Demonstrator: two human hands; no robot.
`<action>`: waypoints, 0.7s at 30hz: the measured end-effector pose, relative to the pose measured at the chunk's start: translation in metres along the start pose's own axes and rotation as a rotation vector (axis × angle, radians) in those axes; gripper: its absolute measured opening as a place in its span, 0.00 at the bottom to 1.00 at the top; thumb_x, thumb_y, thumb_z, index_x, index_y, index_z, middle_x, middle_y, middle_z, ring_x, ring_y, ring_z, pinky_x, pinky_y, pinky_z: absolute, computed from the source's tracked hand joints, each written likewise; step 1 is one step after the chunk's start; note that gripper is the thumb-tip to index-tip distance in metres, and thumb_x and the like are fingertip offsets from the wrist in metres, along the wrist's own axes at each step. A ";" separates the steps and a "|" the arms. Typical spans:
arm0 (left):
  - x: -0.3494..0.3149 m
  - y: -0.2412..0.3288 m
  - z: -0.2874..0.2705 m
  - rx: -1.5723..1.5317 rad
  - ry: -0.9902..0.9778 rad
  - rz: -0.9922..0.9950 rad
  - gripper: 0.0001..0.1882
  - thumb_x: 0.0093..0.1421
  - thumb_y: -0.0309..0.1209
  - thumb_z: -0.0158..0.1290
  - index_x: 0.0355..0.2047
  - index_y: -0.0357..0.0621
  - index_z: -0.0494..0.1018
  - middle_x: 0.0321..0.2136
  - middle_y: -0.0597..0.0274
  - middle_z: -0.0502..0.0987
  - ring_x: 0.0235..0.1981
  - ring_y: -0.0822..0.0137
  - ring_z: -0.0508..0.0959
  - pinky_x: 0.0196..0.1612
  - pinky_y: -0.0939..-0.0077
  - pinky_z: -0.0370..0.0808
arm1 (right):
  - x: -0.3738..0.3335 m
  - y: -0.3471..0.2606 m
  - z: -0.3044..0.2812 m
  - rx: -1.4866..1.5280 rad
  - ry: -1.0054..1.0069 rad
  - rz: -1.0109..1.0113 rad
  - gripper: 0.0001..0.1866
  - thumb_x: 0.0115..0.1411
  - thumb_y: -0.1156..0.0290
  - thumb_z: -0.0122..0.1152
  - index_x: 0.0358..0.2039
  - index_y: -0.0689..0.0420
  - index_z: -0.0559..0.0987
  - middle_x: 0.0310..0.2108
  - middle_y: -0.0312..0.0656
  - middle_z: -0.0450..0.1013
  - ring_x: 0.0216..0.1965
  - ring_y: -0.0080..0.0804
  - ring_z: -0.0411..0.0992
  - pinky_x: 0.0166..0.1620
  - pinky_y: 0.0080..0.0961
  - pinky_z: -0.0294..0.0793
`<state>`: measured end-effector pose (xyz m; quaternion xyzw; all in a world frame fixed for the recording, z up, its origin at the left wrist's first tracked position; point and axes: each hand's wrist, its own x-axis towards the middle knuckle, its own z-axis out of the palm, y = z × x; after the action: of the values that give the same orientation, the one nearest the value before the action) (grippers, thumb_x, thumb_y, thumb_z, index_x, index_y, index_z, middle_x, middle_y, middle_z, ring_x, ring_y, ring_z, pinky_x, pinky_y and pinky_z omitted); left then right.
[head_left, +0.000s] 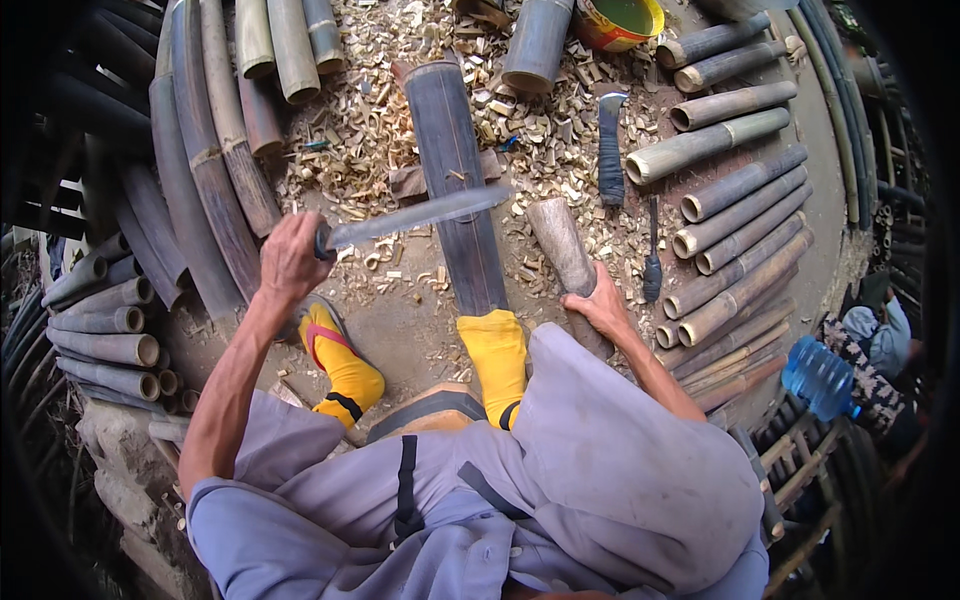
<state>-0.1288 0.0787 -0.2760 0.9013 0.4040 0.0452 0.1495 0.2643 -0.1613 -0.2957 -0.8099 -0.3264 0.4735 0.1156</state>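
My left hand (293, 255) is closed round the handle of a machete (420, 214). Its blade, slightly blurred, points right and lies across or just above a thick dark bamboo piece (450, 150); I cannot tell whether they touch. That bamboo runs away from me, its near end at my yellow-socked right foot (495, 355), and it passes over a wood block (408, 183). Beside it, my right hand (600, 302) grips a pale wooden club (560, 238) low on its shaft, the thick end facing away from me.
Wood shavings (350, 150) cover the ground. A wrapped-handle blade (611, 150) and a thin dark tool (653, 255) lie to the right. Cut bamboo (740, 225) lines the right, with long poles (200, 130) at left. A yellow-rimmed bucket (618, 25) stands far off; a water jug (820, 378) and another person (880, 325) are at right.
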 end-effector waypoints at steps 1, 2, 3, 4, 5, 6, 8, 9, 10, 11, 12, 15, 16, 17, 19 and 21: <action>-0.012 0.001 0.008 0.006 -0.113 -0.040 0.18 0.41 0.28 0.61 0.32 0.42 0.66 0.27 0.55 0.71 0.29 0.55 0.75 0.33 0.61 0.73 | -0.002 0.001 -0.002 -0.001 -0.001 0.003 0.39 0.38 0.60 0.71 0.49 0.62 0.65 0.41 0.55 0.71 0.44 0.46 0.72 0.48 0.37 0.70; -0.017 0.007 0.007 0.027 -0.186 -0.019 0.18 0.43 0.29 0.61 0.33 0.42 0.66 0.27 0.56 0.71 0.31 0.56 0.75 0.35 0.63 0.72 | -0.005 0.003 -0.003 0.015 -0.008 -0.030 0.42 0.39 0.58 0.72 0.51 0.63 0.64 0.44 0.57 0.71 0.46 0.46 0.71 0.49 0.36 0.70; -0.020 0.008 0.007 0.053 -0.183 0.001 0.18 0.43 0.29 0.61 0.34 0.43 0.66 0.26 0.57 0.71 0.31 0.56 0.75 0.35 0.63 0.72 | -0.008 0.004 -0.003 -0.007 0.026 -0.032 0.42 0.39 0.57 0.72 0.52 0.63 0.63 0.45 0.57 0.71 0.47 0.46 0.71 0.49 0.36 0.70; -0.022 0.009 0.009 0.079 -0.180 0.021 0.18 0.44 0.29 0.61 0.34 0.43 0.66 0.26 0.57 0.71 0.31 0.57 0.75 0.35 0.64 0.71 | -0.011 0.003 -0.003 -0.029 0.061 -0.034 0.43 0.40 0.57 0.72 0.53 0.63 0.63 0.45 0.58 0.71 0.47 0.46 0.71 0.50 0.36 0.70; -0.025 0.009 0.009 0.105 -0.179 0.039 0.18 0.45 0.30 0.60 0.34 0.43 0.66 0.26 0.58 0.71 0.31 0.58 0.75 0.36 0.65 0.71 | -0.014 0.001 -0.003 -0.051 0.094 -0.037 0.44 0.40 0.56 0.72 0.54 0.63 0.62 0.46 0.58 0.71 0.48 0.46 0.71 0.51 0.36 0.70; -0.027 0.008 0.009 0.115 -0.195 0.029 0.16 0.47 0.30 0.59 0.34 0.44 0.66 0.25 0.58 0.71 0.31 0.59 0.76 0.35 0.66 0.69 | -0.015 -0.002 -0.005 -0.046 0.079 -0.038 0.45 0.40 0.56 0.73 0.55 0.63 0.62 0.46 0.59 0.71 0.48 0.47 0.71 0.51 0.36 0.70; -0.026 0.007 0.010 0.128 -0.178 0.029 0.15 0.47 0.30 0.58 0.34 0.44 0.67 0.25 0.58 0.71 0.31 0.59 0.76 0.34 0.65 0.69 | -0.017 -0.008 -0.009 -0.034 0.054 -0.038 0.47 0.40 0.55 0.74 0.57 0.63 0.61 0.46 0.59 0.71 0.49 0.48 0.71 0.53 0.37 0.70; -0.024 0.007 0.010 0.134 -0.168 0.031 0.15 0.48 0.29 0.58 0.34 0.43 0.67 0.25 0.58 0.71 0.31 0.59 0.76 0.34 0.65 0.69 | -0.018 -0.007 -0.009 -0.039 0.067 -0.066 0.47 0.40 0.56 0.74 0.57 0.63 0.61 0.46 0.58 0.71 0.48 0.49 0.72 0.52 0.38 0.70; -0.022 0.007 0.009 0.118 -0.163 0.019 0.13 0.48 0.28 0.57 0.34 0.44 0.66 0.25 0.58 0.72 0.31 0.59 0.76 0.33 0.64 0.69 | -0.019 -0.007 -0.008 -0.043 0.080 -0.094 0.47 0.40 0.56 0.75 0.57 0.63 0.61 0.45 0.58 0.72 0.47 0.49 0.72 0.52 0.39 0.71; -0.021 0.006 0.009 0.124 -0.173 0.015 0.13 0.47 0.27 0.56 0.33 0.44 0.66 0.25 0.58 0.72 0.31 0.58 0.76 0.33 0.64 0.69 | -0.017 -0.009 -0.008 -0.046 0.090 -0.126 0.47 0.40 0.56 0.75 0.57 0.63 0.61 0.44 0.57 0.72 0.46 0.50 0.73 0.51 0.40 0.72; -0.020 0.004 0.010 0.130 -0.182 0.011 0.13 0.47 0.26 0.56 0.33 0.44 0.66 0.25 0.58 0.72 0.31 0.58 0.76 0.33 0.64 0.69 | -0.018 -0.012 -0.007 -0.037 0.093 -0.212 0.46 0.40 0.57 0.75 0.56 0.63 0.62 0.44 0.57 0.72 0.46 0.51 0.73 0.50 0.40 0.73; -0.016 -0.003 0.014 0.118 -0.235 -0.011 0.13 0.46 0.24 0.55 0.32 0.44 0.66 0.25 0.57 0.73 0.31 0.56 0.76 0.33 0.62 0.69 | -0.023 -0.024 -0.010 -0.070 0.068 -0.607 0.44 0.40 0.59 0.75 0.55 0.62 0.64 0.44 0.57 0.72 0.43 0.52 0.74 0.47 0.39 0.76; -0.016 -0.006 0.014 0.116 -0.254 -0.014 0.13 0.46 0.24 0.55 0.32 0.43 0.65 0.25 0.56 0.73 0.31 0.55 0.76 0.32 0.62 0.69 | -0.018 -0.029 -0.013 -0.117 0.038 -0.833 0.43 0.40 0.59 0.75 0.54 0.61 0.65 0.43 0.57 0.72 0.43 0.52 0.75 0.46 0.39 0.77; -0.009 -0.006 0.014 0.106 -0.271 0.001 0.13 0.46 0.24 0.55 0.32 0.43 0.65 0.25 0.56 0.73 0.30 0.54 0.76 0.32 0.61 0.69 | -0.015 -0.033 -0.018 -0.170 0.022 -1.045 0.42 0.39 0.60 0.75 0.54 0.61 0.66 0.43 0.57 0.73 0.42 0.52 0.75 0.44 0.38 0.78; -0.002 -0.007 0.014 0.085 -0.291 0.017 0.13 0.45 0.23 0.55 0.31 0.42 0.65 0.24 0.54 0.73 0.30 0.52 0.77 0.32 0.58 0.70 | 0.015 -0.043 -0.014 -0.272 0.014 -1.233 0.43 0.38 0.58 0.75 0.53 0.62 0.66 0.40 0.55 0.73 0.38 0.50 0.76 0.40 0.37 0.79; -0.002 -0.009 0.015 0.073 -0.313 0.016 0.13 0.45 0.23 0.55 0.31 0.41 0.64 0.24 0.53 0.73 0.30 0.51 0.77 0.32 0.58 0.71 | 0.042 -0.053 -0.008 -0.424 -0.064 -1.188 0.44 0.38 0.56 0.74 0.53 0.63 0.66 0.38 0.54 0.73 0.35 0.49 0.76 0.37 0.38 0.80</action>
<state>-0.1339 0.0794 -0.2928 0.9054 0.3699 -0.1094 0.1773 0.2631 -0.0928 -0.2940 -0.4814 -0.8103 0.2775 0.1859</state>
